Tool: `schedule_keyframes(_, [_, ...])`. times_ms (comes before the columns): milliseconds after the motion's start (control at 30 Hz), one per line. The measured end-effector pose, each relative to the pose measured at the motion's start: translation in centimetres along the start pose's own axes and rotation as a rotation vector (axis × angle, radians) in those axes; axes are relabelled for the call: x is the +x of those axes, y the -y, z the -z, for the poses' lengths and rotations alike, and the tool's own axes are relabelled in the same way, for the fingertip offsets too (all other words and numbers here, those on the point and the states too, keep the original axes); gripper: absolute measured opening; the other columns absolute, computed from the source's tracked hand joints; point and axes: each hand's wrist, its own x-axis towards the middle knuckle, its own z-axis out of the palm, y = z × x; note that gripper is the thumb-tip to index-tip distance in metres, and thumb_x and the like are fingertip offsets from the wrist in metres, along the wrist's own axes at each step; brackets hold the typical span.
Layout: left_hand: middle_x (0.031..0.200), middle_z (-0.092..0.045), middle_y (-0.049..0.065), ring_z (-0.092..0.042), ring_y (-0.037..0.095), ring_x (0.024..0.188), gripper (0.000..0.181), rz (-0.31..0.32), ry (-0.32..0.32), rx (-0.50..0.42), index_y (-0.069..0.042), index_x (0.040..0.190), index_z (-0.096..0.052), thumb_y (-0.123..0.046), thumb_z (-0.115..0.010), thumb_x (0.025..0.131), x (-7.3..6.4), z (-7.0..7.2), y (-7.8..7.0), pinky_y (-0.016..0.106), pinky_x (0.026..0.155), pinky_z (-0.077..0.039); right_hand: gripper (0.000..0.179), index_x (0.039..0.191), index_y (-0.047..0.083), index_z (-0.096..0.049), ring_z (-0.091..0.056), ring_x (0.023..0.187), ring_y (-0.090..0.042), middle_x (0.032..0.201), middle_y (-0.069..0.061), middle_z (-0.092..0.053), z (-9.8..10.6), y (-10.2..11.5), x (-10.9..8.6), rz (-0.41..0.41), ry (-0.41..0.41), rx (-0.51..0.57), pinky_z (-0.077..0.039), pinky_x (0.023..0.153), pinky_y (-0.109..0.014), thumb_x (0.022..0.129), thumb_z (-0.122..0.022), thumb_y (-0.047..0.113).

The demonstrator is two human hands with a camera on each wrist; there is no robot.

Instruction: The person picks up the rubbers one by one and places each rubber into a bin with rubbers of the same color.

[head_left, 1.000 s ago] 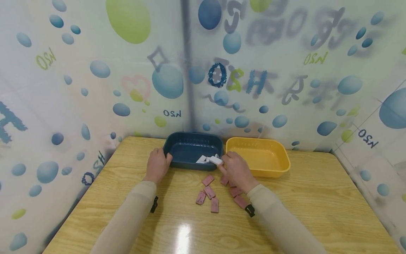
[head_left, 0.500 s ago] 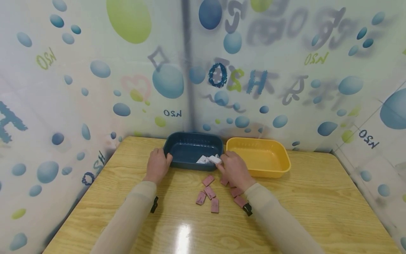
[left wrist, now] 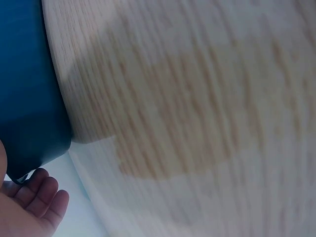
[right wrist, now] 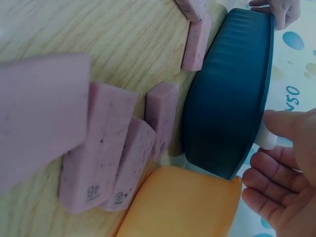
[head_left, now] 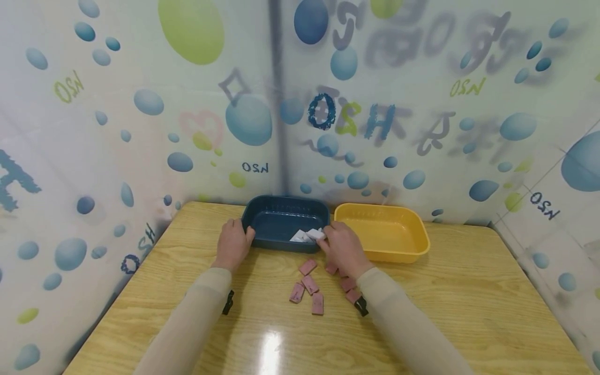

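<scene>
Right hand [head_left: 346, 249], the nearer one, pinches a white block [head_left: 315, 234] at its ten o'clock, long axis roughly nine-to-three, over the four-o'clock end of the blue tray [head_left: 276, 223] on the bench [head_left: 445, 312]; left hand [head_left: 233, 242] grips that tray near eight o'clock.

Left tray [head_left: 278, 244] beside right tray [head_left: 398, 257]; erasers [head_left: 309, 284] on table [head_left: 469, 291] before.

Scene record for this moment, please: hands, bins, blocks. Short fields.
left_hand: left hand grips blue bin rim, left end
right_hand: right hand pinches white block at bin's right end
blue_bin: holds loose white pieces
yellow_bin: yellow bin right of blue bin
pink_blocks: pink blocks scattered on table, near side of bins; some partly hidden by right arm
</scene>
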Motion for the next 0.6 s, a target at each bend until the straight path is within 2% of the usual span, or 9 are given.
schedule_keyframes(233, [0.092,-0.055,0.025,-0.054,0.041,0.085,0.033,-0.016,-0.025,0.001,0.013,0.099,-0.058,-0.018,-0.050,0.101,-0.1,-0.1,0.1,0.052,0.077,-0.051,0.023,0.096,0.001,-0.071,-0.057,0.082,-0.024,0.088,-0.009,-0.060,0.0,0.4,0.5,-0.040,0.033,0.011,-0.056,0.082,-0.038,0.096,-0.075,0.024])
schedule_keyframes(600, [0.094,-0.055,0.026,-0.054,0.041,0.087,0.035,-0.009,-0.015,0.004,0.014,0.101,-0.058,-0.020,-0.049,0.102,0.0,-0.1,0.0,0.052,0.079,-0.051,0.022,0.097,0.001,-0.071,-0.059,0.084,-0.025,0.091,-0.010,-0.062,-0.8,0.6,1.4,-0.030,0.003,-0.050,-0.056,0.083,-0.038,0.093,-0.077,0.022])
